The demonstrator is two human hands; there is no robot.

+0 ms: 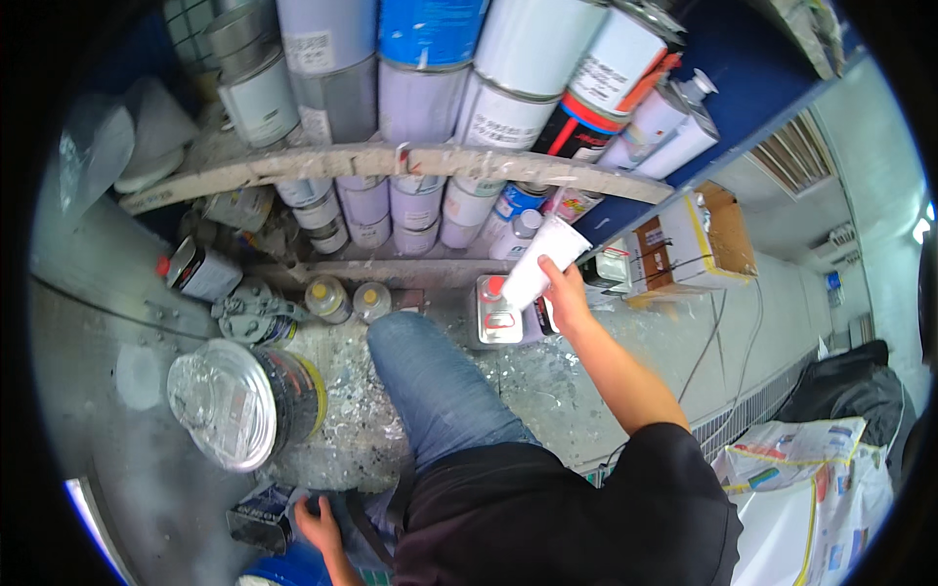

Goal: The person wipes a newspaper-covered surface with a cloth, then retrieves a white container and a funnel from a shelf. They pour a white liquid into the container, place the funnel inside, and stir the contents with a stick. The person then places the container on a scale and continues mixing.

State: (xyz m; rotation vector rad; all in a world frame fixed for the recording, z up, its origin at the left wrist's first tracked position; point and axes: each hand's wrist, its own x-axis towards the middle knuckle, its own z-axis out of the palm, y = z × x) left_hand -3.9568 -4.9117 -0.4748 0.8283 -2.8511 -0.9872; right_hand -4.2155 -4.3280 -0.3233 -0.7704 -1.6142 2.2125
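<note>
My right hand (565, 293) is wrapped round a white cylindrical container (543, 262), tilted in front of the lower shelf. Just below it, on the floor, stands a rectangular metal can (498, 327) with a red cap and a red handle. My left hand (320, 527) hangs low at the lower left, its fingers apart with nothing visible between them. Beside those fingers is a dark rectangular can (259, 527); whether they touch it I cannot tell. Part of a blue lid or drum (288, 569) shows below the left hand.
Paint cans crowd the two tiers of a worn shelf (391, 161) ahead. A large metal drum (230, 405) lies left of my bent knee, near two capped bottles (327, 299). Cardboard boxes (718, 239), loose cables and a white printed bag (806, 488) are on the right.
</note>
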